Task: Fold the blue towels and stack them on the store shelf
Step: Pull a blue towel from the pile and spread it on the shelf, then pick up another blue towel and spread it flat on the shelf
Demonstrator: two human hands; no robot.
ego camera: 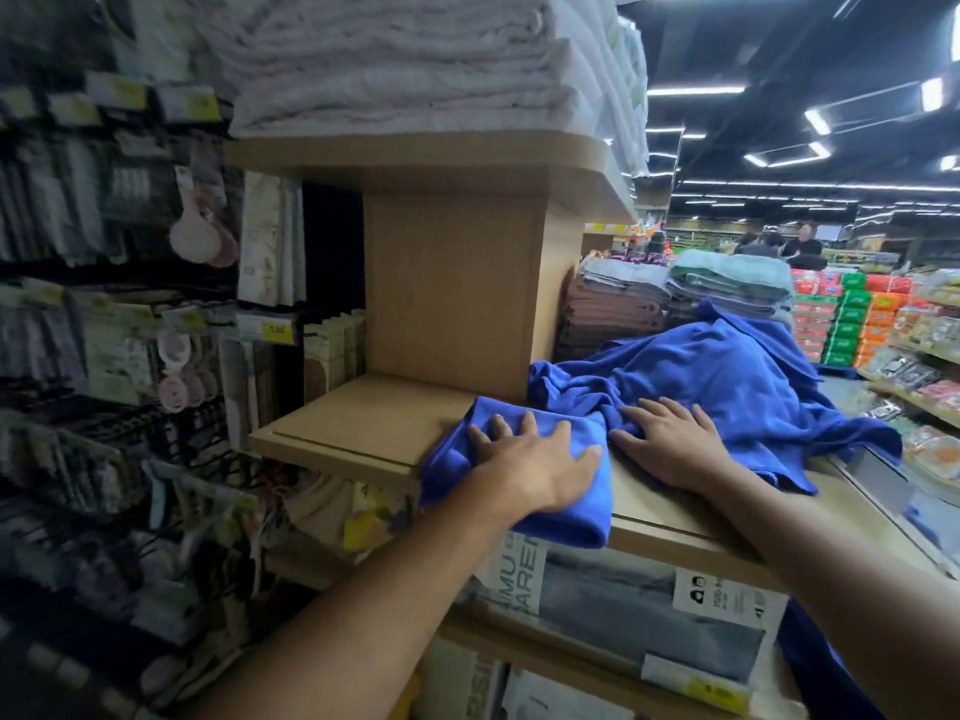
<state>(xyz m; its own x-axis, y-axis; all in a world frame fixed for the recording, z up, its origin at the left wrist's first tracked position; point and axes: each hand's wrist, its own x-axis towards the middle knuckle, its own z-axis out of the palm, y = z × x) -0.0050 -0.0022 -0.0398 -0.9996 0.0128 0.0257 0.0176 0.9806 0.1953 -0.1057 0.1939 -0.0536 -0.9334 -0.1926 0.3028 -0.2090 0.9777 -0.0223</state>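
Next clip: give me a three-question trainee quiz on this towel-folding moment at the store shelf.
1. True or false: the left hand rests palm-down on the folded blue cloth towel.
2. What is stacked on the upper light wooden shelf? A: white folded towels; B: red boxes; C: blue towels.
3. Fill in: the right hand touches the crumpled heap of blue towels, which lies to the ___ of the folded one.
Key: 1 true; 2 A; 3 right.
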